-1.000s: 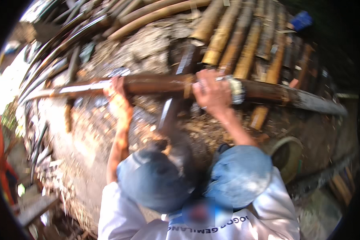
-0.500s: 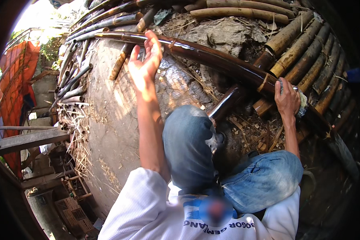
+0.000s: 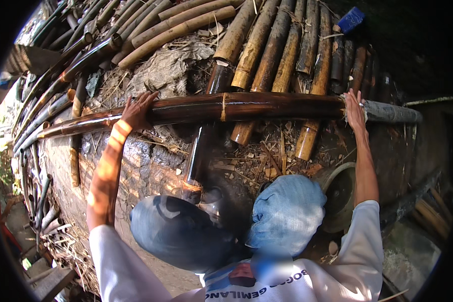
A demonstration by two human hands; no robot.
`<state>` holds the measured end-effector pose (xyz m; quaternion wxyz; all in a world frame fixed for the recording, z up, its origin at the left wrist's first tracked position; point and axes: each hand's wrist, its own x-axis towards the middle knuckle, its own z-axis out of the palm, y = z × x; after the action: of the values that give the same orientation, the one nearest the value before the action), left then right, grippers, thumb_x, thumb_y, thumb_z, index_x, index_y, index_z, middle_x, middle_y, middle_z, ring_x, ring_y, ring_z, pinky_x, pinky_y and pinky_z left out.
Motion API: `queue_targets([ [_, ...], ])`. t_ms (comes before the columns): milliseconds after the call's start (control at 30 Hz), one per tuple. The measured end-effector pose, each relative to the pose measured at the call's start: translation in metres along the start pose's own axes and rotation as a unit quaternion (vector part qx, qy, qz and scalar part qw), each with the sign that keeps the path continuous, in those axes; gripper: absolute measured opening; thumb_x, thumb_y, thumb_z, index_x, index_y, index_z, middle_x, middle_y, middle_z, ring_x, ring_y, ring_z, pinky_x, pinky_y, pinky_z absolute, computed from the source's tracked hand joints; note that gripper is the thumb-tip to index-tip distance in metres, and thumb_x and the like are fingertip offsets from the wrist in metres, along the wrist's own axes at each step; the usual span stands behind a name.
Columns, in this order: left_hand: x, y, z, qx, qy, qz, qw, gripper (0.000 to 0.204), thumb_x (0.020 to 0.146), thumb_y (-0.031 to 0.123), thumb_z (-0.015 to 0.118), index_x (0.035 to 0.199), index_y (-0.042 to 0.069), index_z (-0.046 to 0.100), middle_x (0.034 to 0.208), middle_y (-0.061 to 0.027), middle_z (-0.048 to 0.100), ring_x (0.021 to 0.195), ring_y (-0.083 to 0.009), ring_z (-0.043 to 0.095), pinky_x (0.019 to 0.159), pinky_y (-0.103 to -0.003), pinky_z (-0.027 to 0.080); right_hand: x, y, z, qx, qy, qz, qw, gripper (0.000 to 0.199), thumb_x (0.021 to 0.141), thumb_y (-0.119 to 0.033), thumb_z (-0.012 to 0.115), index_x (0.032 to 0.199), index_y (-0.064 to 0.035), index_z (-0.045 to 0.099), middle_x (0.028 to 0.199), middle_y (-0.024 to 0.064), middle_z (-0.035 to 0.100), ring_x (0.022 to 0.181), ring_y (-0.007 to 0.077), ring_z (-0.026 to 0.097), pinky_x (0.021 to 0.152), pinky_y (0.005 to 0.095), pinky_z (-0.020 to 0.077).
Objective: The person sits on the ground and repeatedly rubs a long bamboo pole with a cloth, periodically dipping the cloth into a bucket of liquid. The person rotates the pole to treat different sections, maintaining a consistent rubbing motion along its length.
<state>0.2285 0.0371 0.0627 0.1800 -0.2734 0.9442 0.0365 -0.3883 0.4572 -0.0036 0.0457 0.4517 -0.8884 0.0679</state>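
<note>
A long bamboo pole (image 3: 282, 106) lies crosswise before me, dark, wet and shiny along most of its length. Its right end (image 3: 393, 111) is dull grey. My left hand (image 3: 136, 111) grips the pole left of the middle, its fingers reaching over the top. Near the border with the grey part, my right hand (image 3: 355, 113) presses on the pole, fingers extended over it. A pale scrubbing pad (image 3: 345, 108) shows a little at that hand's edge, mostly hidden under the palm. A dark, wet bamboo piece (image 3: 199, 151) runs beneath the pole toward my knees.
Several bamboo poles (image 3: 277, 50) lie side by side beyond the pole, with more stacked at the far left (image 3: 93, 53). A crumpled sheet (image 3: 173, 63) lies between them. A round tub (image 3: 340, 189) stands by my right knee. A blue object (image 3: 351, 20) sits far back.
My view has turned right. My left hand has come down from the air onto the pole. My right hand has moved along the pole toward its grey end.
</note>
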Motion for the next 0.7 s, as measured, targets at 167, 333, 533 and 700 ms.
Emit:
queue_targets([
  [167,0.004,-0.009,0.019,-0.107,0.029,0.009,0.994,0.100,0.046,0.021,0.095,0.136,0.012,0.051,0.129,-0.0141,0.061,0.116,-0.0389,0.062,0.095,-0.047,0.050,-0.029,-0.193,0.030,0.097,-0.016,-0.059,0.993,0.038,0.107,-0.034,0.043,0.127,-0.0144,0.068,0.133,0.0180,0.064,0.107,0.0408,0.067,0.090,0.0522,0.0532],
  [333,-0.039,0.024,0.056,0.020,0.302,-0.024,0.953,0.077,0.066,0.012,0.083,0.137,0.010,0.055,0.128,-0.0152,0.062,0.120,-0.0372,0.060,0.103,-0.053,0.047,-0.078,-0.402,0.047,0.229,0.108,-0.295,0.921,0.038,0.094,-0.028,0.059,0.123,-0.0058,0.068,0.127,0.0129,0.068,0.121,0.0329,0.063,0.113,0.0523,0.0434],
  [533,-0.059,0.045,0.082,0.062,0.400,-0.088,0.910,0.063,0.077,0.004,0.072,0.139,0.008,0.057,0.139,-0.0149,0.059,0.131,-0.0362,0.055,0.113,-0.056,0.040,-0.043,-0.144,0.010,0.043,-0.011,-0.033,0.998,0.038,0.104,-0.034,0.046,0.123,-0.0092,0.068,0.121,0.0199,0.069,0.106,0.0398,0.068,0.108,0.0598,0.0417],
  [700,-0.042,0.059,0.104,0.080,0.486,-0.175,0.853,0.045,0.095,0.004,0.063,0.140,0.012,0.058,0.142,-0.0123,0.060,0.137,-0.0342,0.053,0.116,-0.056,0.038,-0.016,-0.156,-0.001,-0.019,-0.180,0.015,0.983,0.032,0.101,-0.023,0.044,0.088,-0.0064,0.068,0.078,0.0146,0.070,0.067,0.0297,0.068,0.061,0.0481,0.0554],
])
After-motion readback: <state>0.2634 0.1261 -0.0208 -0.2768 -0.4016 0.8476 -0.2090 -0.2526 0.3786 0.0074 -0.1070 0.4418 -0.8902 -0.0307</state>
